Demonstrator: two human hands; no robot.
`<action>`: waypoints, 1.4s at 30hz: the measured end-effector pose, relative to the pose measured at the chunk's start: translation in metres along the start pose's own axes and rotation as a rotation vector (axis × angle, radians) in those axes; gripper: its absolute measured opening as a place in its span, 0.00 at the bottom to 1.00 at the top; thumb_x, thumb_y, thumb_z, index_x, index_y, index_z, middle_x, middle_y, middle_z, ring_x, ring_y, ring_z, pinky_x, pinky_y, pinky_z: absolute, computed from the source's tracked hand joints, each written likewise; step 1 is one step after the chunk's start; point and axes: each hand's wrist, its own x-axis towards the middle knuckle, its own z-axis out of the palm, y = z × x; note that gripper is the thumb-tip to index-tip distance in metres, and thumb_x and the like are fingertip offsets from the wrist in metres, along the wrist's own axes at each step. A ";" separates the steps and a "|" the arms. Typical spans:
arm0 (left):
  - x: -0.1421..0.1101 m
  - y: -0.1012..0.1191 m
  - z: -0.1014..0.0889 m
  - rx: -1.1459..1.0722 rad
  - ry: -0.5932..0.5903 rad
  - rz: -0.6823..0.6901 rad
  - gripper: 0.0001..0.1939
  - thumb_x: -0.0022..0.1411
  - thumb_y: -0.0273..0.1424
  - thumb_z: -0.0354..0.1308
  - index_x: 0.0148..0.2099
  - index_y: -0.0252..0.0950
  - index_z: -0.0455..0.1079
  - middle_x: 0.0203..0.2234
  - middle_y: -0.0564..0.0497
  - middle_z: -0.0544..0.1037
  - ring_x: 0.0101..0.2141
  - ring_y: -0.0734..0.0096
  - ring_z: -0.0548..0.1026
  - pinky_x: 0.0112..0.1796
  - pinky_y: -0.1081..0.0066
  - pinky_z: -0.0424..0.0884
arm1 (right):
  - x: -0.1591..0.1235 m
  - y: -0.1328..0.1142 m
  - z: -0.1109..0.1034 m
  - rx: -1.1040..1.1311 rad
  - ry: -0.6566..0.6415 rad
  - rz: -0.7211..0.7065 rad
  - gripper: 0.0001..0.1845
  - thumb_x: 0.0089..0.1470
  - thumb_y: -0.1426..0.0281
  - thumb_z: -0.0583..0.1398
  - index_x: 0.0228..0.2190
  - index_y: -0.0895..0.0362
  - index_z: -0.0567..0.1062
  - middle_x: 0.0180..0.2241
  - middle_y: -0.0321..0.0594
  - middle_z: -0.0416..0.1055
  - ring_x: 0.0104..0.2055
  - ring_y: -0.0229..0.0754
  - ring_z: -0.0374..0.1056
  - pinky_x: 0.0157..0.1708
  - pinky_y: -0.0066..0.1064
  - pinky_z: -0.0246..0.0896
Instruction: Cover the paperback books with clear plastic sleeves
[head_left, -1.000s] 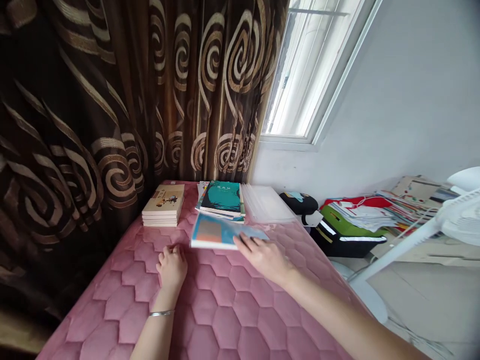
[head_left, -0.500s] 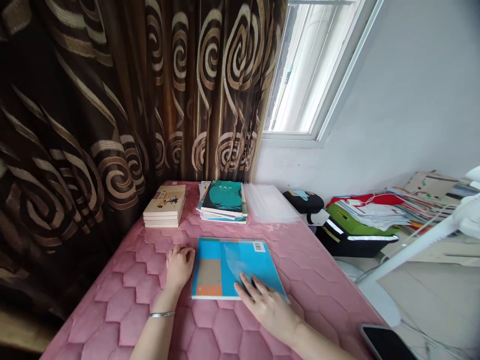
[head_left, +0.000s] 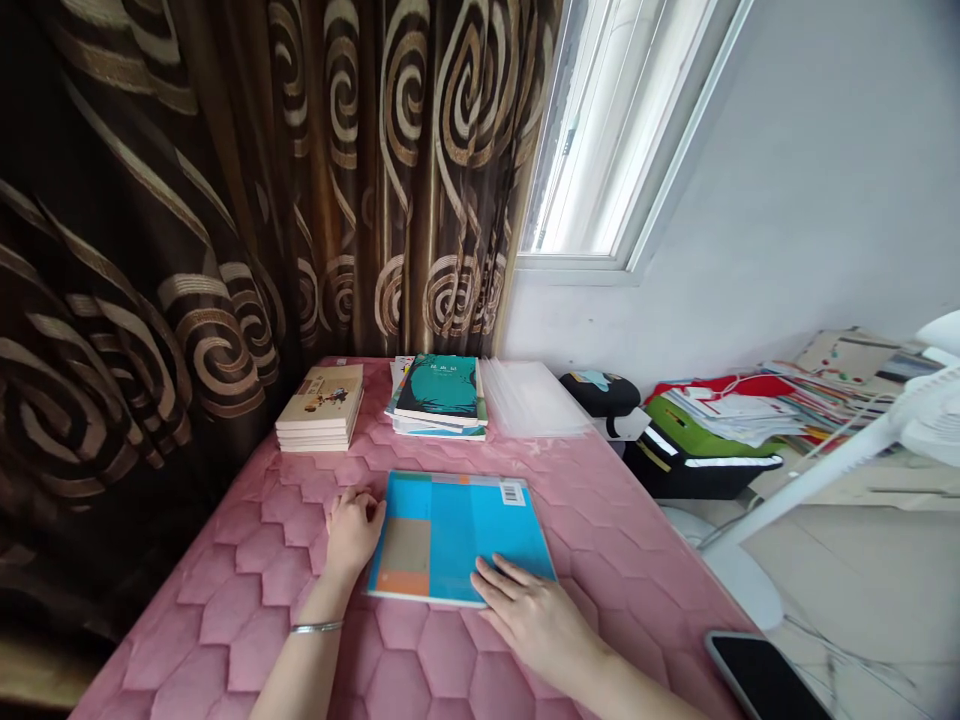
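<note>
The blue book (head_left: 457, 535) has been drawn from upper centre to frame centre and now lies flat. It is steadied by the left hand (head_left: 352, 530), loosely curled at its edge, and the right hand (head_left: 536, 620), spread flat on its corner.

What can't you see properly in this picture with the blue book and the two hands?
- Blue book: in the head view its front cover faces down on the pink table cover.
- Right hand hides the book's near corner.
- Left hand: its fingertips at the book's edge are curled under.
- Phone: cut off by the bottom edge.
- Teal book: its title is too small to read.
</note>
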 end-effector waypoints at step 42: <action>0.001 0.011 -0.011 0.034 -0.156 -0.093 0.09 0.60 0.38 0.56 0.40 0.41 0.72 0.45 0.47 0.72 0.46 0.56 0.69 0.47 0.57 0.63 | 0.227 0.152 -0.051 0.057 -0.151 0.687 0.17 0.64 0.70 0.50 0.43 0.54 0.78 0.46 0.45 0.76 0.45 0.45 0.72 0.40 0.31 0.63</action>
